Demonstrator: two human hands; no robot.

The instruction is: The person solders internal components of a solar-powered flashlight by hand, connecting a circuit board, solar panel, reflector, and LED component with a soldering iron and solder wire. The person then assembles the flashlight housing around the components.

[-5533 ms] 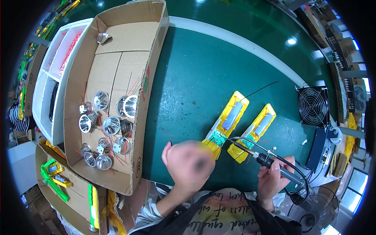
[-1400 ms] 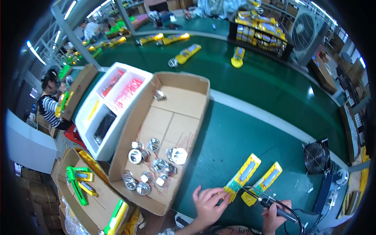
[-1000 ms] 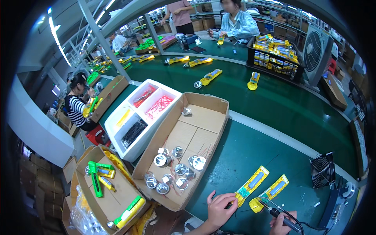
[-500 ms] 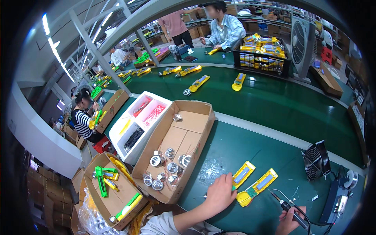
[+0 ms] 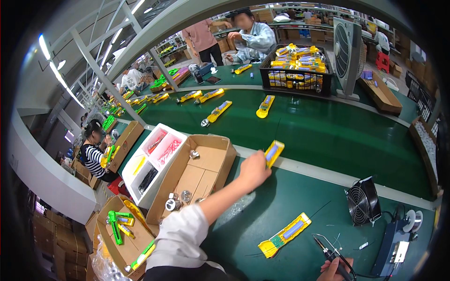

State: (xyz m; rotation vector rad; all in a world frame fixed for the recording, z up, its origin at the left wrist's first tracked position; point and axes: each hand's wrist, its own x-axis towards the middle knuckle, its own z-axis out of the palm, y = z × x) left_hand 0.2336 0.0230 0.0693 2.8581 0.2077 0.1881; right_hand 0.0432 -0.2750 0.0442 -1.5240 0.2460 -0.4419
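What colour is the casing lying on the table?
The casing is yellow; the head view shows it.

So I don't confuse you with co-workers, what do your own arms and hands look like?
The left forearm is bare below a loose, pale grey sleeve, with no visible wristwear. The left fingers and right fingers are ungloved; no right sleeve shows.

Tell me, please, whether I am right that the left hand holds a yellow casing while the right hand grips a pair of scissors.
Not quite: the head view shows the right hand gripping a soldering iron instead. The left hand does hold a yellow casing.
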